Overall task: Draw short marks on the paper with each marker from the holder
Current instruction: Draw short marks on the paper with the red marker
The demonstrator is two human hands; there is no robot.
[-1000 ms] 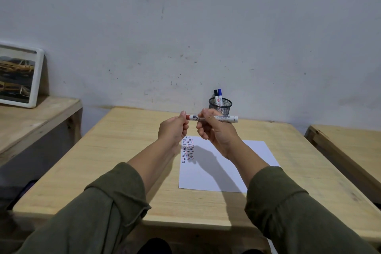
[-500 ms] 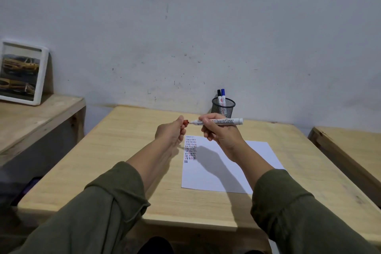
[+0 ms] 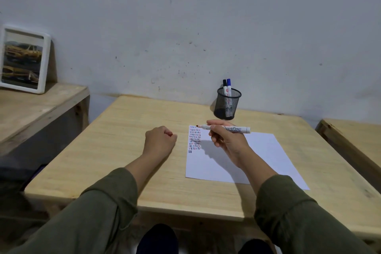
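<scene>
Nearest, two olive-green sleeves are reaching forward over the front edge of the wooden desk. Left hand is resting on the bare wood just left of the paper, fingers clenched into a fist with a small red cap barely showing inside it. Right hand is hovering above the sheet, fingers grasping a white marker near its front half; the barrel is lying roughly level, uncapped red tip pointing left over the sheet's far left corner. Whether the tip is touching the sheet cannot be told.

Paper is lying flat on the desk's right half, with rows of short marks in red, blue and black filling its far left corner, under the tip.

Further back, a black mesh holder is standing upright near the wall, just beyond the sheet, holding a black-capped marker and a blue-capped marker, both upright.

Far left, a white-framed picture is leaning against the wall on a side shelf.
</scene>
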